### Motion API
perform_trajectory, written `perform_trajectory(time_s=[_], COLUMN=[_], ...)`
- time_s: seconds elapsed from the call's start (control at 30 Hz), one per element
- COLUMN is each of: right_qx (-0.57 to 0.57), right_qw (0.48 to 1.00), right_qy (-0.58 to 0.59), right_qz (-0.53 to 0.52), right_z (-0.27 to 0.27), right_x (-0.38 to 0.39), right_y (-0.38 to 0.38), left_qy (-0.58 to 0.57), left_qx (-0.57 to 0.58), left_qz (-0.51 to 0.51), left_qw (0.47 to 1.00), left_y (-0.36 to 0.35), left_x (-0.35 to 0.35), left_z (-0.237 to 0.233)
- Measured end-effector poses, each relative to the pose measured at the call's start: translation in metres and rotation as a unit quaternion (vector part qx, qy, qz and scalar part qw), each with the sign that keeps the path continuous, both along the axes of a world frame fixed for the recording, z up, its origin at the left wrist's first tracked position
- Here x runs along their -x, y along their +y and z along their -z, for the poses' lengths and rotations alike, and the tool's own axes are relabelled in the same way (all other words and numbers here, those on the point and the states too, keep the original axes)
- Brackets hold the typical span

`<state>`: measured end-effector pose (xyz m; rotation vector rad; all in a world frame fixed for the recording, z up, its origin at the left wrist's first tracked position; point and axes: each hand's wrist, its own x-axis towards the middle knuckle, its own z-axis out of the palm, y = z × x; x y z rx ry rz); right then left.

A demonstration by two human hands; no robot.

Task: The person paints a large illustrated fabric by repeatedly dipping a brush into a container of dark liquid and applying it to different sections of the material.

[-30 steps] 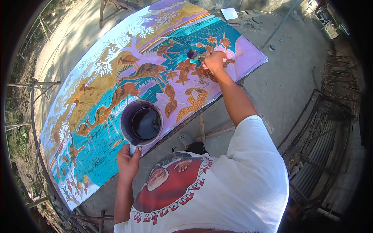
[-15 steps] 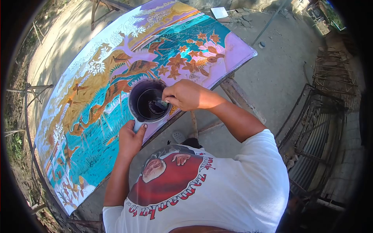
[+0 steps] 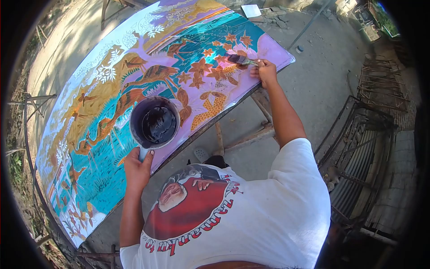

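My left hand (image 3: 138,167) is closed round the light-coloured handle of a deep round pot (image 3: 134,117), which holds dark liquid (image 3: 160,124). The pot overlaps the near part of a large painted cloth (image 3: 101,193) with teal water, brown birds and orange flowers. Farther right, my right hand (image 3: 265,71) grips the handle of a paintbrush (image 3: 251,62). Dark wet bristles point left, over the orange flowers on the pink area near the cloth's right end.
Wooden supports (image 3: 248,142) show under the cloth's near edge. A white square sheet (image 3: 251,10) and a small jar (image 3: 299,49) are on the concrete ground beyond. Corrugated metal sheets (image 3: 358,168) and sticks lie to the right.
My right hand has lifted the paintbrush out of the pot and carried it up and right over the flowers. The pot in my left hand has shifted slightly left and nearer to me.
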<state>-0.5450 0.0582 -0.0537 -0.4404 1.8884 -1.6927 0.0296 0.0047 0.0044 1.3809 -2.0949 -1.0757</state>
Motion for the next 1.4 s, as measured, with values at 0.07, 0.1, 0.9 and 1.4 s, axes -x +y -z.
perform_trajectory(time_s=[0.07,0.1,0.9,1.4], right_qx=[-0.002,-0.001,-0.043,-0.126], right_qw=[0.998,0.998,0.981,0.956], right_qy=[0.033,0.022,0.002,0.018], right_qz=[0.059,0.057,-0.188,-0.263], right_z=[0.007,0.007,0.018,0.006], right_x=[0.013,0.008,-0.046,-0.138], right_y=[-0.008,-0.015,-0.119,-0.089], left_qy=[0.028,0.057,0.107,0.093], left_qx=[-0.005,-0.008,-0.115,-0.087], left_qz=[-0.01,-0.019,-0.182,-0.212], left_qw=[1.0,0.998,0.971,0.969], left_y=[0.003,0.006,0.077,0.092], left_x=[-0.014,-0.019,-0.088,-0.117], left_z=[0.007,0.009,0.001,0.004])
